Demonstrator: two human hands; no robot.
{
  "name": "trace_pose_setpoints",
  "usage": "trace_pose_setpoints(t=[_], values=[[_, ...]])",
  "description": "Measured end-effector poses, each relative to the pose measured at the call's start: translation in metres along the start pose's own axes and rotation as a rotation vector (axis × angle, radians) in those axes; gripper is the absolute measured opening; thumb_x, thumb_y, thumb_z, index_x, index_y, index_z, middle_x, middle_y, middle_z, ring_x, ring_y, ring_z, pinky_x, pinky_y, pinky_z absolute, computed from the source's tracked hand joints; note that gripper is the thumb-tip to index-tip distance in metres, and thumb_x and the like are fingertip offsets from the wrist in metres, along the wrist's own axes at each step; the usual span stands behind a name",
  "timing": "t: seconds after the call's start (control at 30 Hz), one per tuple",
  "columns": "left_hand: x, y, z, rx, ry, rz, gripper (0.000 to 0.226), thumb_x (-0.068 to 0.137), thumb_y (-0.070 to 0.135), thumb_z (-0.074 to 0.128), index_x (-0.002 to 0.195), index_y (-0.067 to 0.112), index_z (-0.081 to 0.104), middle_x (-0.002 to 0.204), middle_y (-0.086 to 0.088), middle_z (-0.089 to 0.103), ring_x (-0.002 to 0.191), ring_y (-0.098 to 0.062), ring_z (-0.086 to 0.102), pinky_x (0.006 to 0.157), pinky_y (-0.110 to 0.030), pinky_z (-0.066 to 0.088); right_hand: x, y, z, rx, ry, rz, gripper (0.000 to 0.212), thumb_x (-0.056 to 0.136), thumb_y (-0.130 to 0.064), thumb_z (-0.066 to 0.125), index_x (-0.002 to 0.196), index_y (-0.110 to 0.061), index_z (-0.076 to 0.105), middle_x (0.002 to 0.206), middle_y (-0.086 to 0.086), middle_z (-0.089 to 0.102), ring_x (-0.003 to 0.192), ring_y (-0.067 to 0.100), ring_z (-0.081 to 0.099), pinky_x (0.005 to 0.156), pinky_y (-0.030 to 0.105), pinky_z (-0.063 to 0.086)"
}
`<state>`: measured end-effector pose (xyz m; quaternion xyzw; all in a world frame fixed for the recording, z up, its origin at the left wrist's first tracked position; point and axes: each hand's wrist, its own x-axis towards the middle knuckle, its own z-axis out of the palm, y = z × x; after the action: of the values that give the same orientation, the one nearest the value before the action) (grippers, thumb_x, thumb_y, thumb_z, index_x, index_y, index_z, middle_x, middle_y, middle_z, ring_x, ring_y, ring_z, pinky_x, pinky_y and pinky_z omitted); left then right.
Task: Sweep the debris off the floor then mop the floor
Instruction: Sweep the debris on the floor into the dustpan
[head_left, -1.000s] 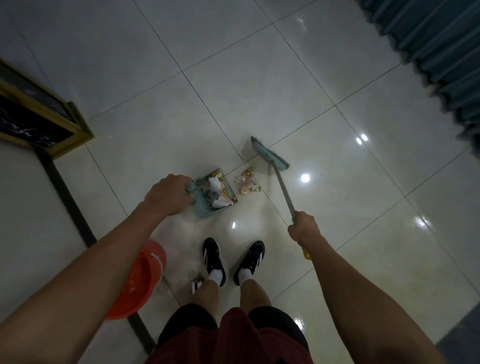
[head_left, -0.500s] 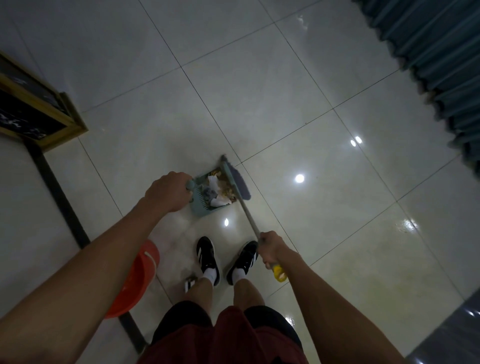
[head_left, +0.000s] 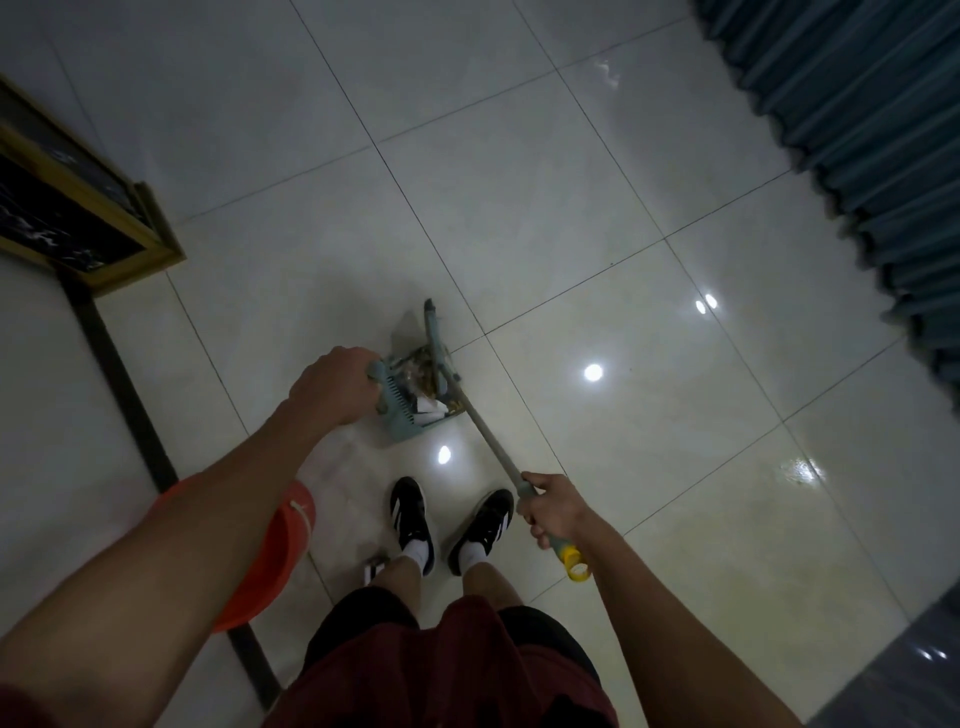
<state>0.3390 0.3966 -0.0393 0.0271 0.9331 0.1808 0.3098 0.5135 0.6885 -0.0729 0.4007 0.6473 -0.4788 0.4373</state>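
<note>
A teal dustpan (head_left: 404, 422) rests on the glossy tile floor just ahead of my feet. My left hand (head_left: 336, 383) is closed around its handle. Paper scraps and brown debris (head_left: 420, 378) lie inside it. My right hand (head_left: 551, 505) grips the grey pole of a broom (head_left: 488, 439) near its yellow end cap. The broom's teal head (head_left: 435, 340) stands over the mouth of the dustpan, against the debris.
An orange bucket (head_left: 270, 551) sits by my left leg, partly hidden by my forearm. A gold-framed dark panel (head_left: 78, 218) stands at the left. A blue curtain (head_left: 872, 119) hangs along the right. A small object (head_left: 375, 567) lies by my left shoe.
The broom head swept left from the open floor into the dustpan, pushing the loose debris in. My right hand drew back toward my feet. The dustpan stayed in place.
</note>
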Motion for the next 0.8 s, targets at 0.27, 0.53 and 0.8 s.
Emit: trace_pose_setpoints(t=[0.27, 0.53, 0.8], values=[[-0.021, -0.024, -0.007, -0.035, 0.011, -0.04, 0.022, 0.086, 0.02, 0.065, 0.07, 0.028, 0.051, 0.084, -0.004, 0.063, 0.08, -0.03, 0.065, 0.063, -0.032, 0.046, -0.014, -0.016, -0.01, -0.047, 0.114, 0.009, 0.032, 0.084, -0.013, 0.06, 0.112, -0.026, 0.054, 0.066, 0.009, 0.052, 0.037, 0.012, 0.038, 0.041, 0.022, 0.032], [-0.036, -0.044, -0.025, -0.087, 0.028, -0.108, 0.013, 0.086, 0.023, 0.068, 0.079, 0.025, 0.057, 0.095, -0.009, 0.069, 0.086, -0.031, 0.067, 0.071, -0.034, 0.054, -0.016, -0.056, -0.025, -0.239, 0.198, -0.101, 0.06, 0.088, -0.005, 0.06, 0.145, -0.022, 0.047, 0.079, 0.014, 0.061, 0.042, 0.014, 0.043, 0.039, 0.023, 0.037], [-0.024, -0.03, -0.042, -0.166, 0.037, -0.212, 0.01, 0.076, 0.018, 0.071, 0.086, 0.022, 0.071, 0.089, -0.006, 0.07, 0.078, -0.027, 0.067, 0.069, -0.035, 0.058, 0.01, -0.115, -0.066, -0.605, 0.225, -0.28, 0.042, 0.088, -0.002, 0.057, 0.13, -0.001, 0.059, 0.083, 0.011, 0.065, 0.052, 0.017, 0.053, 0.039, 0.022, 0.042]])
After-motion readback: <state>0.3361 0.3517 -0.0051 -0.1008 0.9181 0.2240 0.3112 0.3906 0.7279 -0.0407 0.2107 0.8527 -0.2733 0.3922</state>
